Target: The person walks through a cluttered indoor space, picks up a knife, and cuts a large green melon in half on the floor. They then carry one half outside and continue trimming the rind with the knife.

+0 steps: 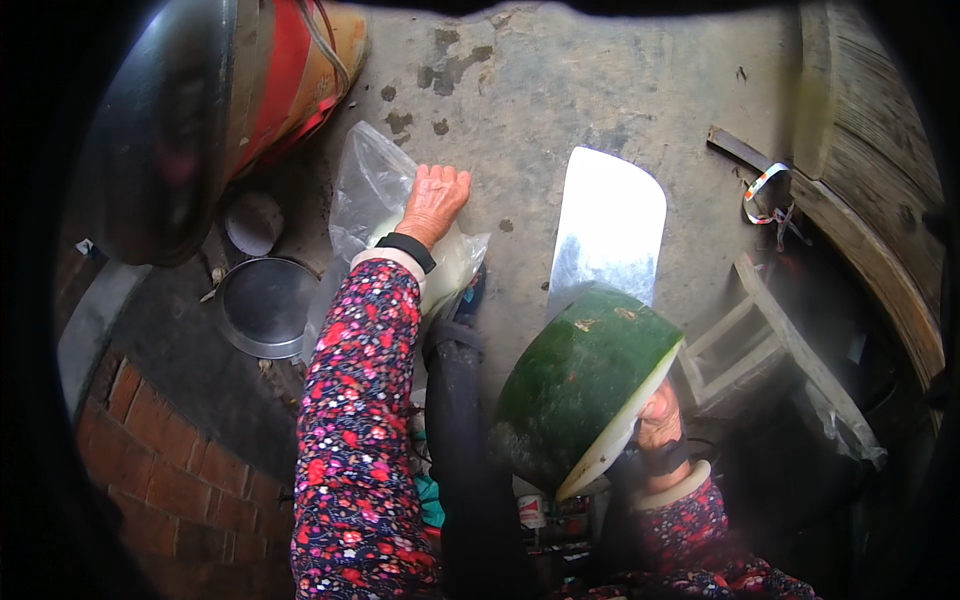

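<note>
My left hand (437,200) is closed on the edge of a clear plastic bag (367,169), which hangs below it with something pale green inside. At the lower right, my right hand (661,420) is at the pale cut face of a large dark green gourd or melon piece (589,382); its fingers are mostly hidden. A wide, shiny metal cleaver blade (611,225) shows beyond the green piece. Its handle is hidden, so what holds it cannot be told.
A round metal pan (268,307) and a pale bowl (254,223) lie at left beside a large drum (285,82). Bricks (172,465) are at lower left. A wooden frame (787,345) and a curved wooden edge (870,232) stand at right.
</note>
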A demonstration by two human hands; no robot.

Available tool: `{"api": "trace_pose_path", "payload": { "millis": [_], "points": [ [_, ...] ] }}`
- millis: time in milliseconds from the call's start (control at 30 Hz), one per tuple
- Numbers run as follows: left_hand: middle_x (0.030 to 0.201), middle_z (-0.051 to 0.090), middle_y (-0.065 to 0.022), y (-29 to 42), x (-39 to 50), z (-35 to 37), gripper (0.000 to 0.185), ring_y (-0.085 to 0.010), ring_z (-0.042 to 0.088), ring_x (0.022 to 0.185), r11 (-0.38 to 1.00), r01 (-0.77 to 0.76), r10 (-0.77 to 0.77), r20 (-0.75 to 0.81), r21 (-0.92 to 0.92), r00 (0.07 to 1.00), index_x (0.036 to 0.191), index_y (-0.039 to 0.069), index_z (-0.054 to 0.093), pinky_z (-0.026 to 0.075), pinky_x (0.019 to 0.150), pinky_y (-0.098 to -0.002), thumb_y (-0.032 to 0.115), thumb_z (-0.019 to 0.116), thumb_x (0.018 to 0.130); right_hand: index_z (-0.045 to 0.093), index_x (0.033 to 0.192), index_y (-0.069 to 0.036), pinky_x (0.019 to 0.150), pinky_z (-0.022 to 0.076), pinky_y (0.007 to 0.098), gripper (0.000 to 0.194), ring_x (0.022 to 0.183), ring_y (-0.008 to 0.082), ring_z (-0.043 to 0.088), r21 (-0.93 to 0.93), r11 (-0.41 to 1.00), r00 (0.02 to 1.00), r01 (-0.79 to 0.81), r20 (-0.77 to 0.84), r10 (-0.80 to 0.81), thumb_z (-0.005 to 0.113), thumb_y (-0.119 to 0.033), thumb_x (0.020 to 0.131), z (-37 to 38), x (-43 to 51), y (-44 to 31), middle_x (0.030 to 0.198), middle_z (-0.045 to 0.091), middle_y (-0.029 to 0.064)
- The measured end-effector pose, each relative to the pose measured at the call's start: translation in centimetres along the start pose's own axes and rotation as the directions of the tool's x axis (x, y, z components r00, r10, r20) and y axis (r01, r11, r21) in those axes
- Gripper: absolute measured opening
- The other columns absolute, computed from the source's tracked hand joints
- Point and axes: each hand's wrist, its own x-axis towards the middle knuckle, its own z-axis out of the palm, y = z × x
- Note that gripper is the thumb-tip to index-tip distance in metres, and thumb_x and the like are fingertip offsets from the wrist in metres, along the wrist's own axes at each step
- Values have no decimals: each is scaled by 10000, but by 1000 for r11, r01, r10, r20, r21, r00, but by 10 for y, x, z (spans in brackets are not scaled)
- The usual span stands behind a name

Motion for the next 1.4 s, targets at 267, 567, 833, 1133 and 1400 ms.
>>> {"api": "trace_pose_path", "payload": {
  "millis": [267,567,833,1133,1400],
  "points": [
    [823,657,-206,-22,-14,-13,217,-377,640,868,878,321,-163,408,-356,898,913,6,660,510,787,-488,168,578,796,364,1377,-20,965,412,312,1024,1146,201,505,-18,1000,1000,-4,-9,4,833,-242,494,13,7,1,1283,511,89],
    [1172,597,-154,-49,-19,16,556,-328,516,1140,776,571,-253,696,-270,673,1090,84,661,430,938,-424,552,555,810,353,1375,0,975,403,312,1030,1146,193,500,-20,999,999,-30,25,31,834,-277,507,19,14,2,1292,501,92],
    [1071,661,-173,-88,-43,44,603,-302,604,1026,579,676,-117,774,-456,622,1042,34,679,431,904,-391,568,548,794,453,1299,22,917,446,286,897,1032,155,567,-106,994,995,-4,100,15,814,-289,539,27,23,-1,1160,591,67],
    [1071,668,-145,-173,-103,61,482,-253,607,1022,72,825,-375,751,-560,543,1063,20,671,445,891,-337,436,615,825,496,1245,22,916,443,282,766,1020,130,560,-26,993,977,119,180,-112,798,-230,588,42,30,-3,1128,597,54],
    [1259,540,-212,-137,-99,-22,427,-381,506,1164,755,331,-460,-98,-565,882,1268,27,511,384,1009,-393,175,575,873,485,1245,25,883,480,295,687,1003,152,584,56,988,952,147,263,-156,771,-221,670,50,52,11,1108,605,75]
  ]
}}
